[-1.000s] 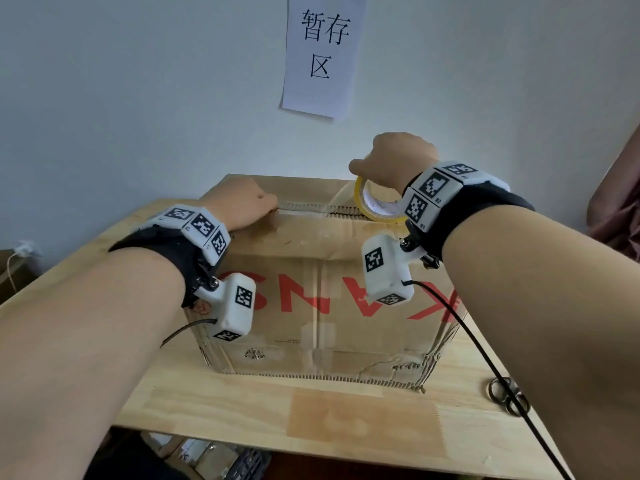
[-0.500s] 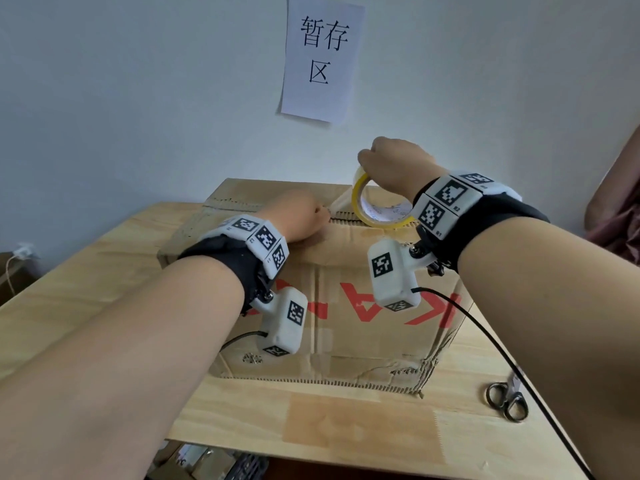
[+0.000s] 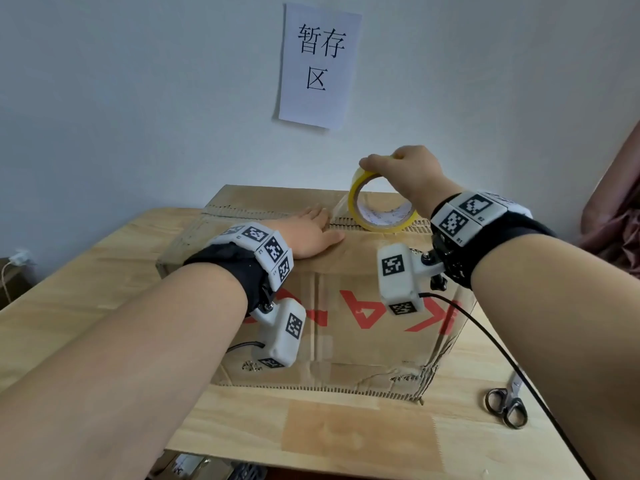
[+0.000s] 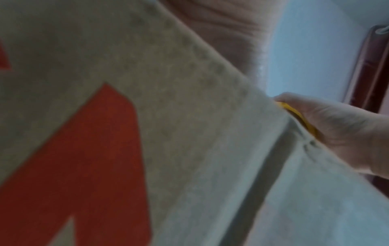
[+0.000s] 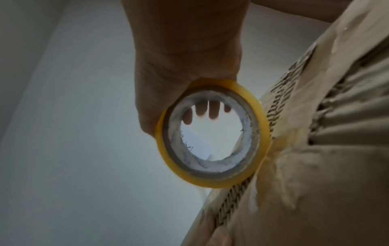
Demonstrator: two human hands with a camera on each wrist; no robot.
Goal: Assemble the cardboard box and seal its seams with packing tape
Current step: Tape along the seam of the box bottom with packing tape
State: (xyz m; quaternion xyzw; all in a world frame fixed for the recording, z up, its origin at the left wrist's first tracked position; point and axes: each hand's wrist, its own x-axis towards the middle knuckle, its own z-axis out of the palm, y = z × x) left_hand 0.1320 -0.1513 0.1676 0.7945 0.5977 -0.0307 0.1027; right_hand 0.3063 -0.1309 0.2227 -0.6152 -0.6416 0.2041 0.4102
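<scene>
A brown cardboard box point(image 3: 363, 327) with red lettering lies on the wooden table, its top flaps folded down. My left hand point(image 3: 313, 233) lies flat with straight fingers on the top seam, pressing the tape down. My right hand point(image 3: 408, 174) grips the yellow tape roll point(image 3: 377, 209) from above, upright at the seam's right part; a clear strip runs from the roll to the left fingers. In the right wrist view the tape roll point(image 5: 212, 134) touches the box's corrugated edge point(image 5: 280, 106), fingers curled over its rim. The left wrist view is blurred: box side point(image 4: 147, 133) and right hand point(image 4: 336, 129).
Scissors point(image 3: 505, 407) lie on the wooden table point(image 3: 311, 431) to the right of the box. A paper sign point(image 3: 318, 64) hangs on the wall behind. A cable point(image 3: 519, 375) runs from my right wrist camera across the table. A reddish curtain point(image 3: 616, 216) is at the right edge.
My left hand has slid right along the seam and opened flat. My right hand has lifted the roll upright and moved it right, drawing out tape.
</scene>
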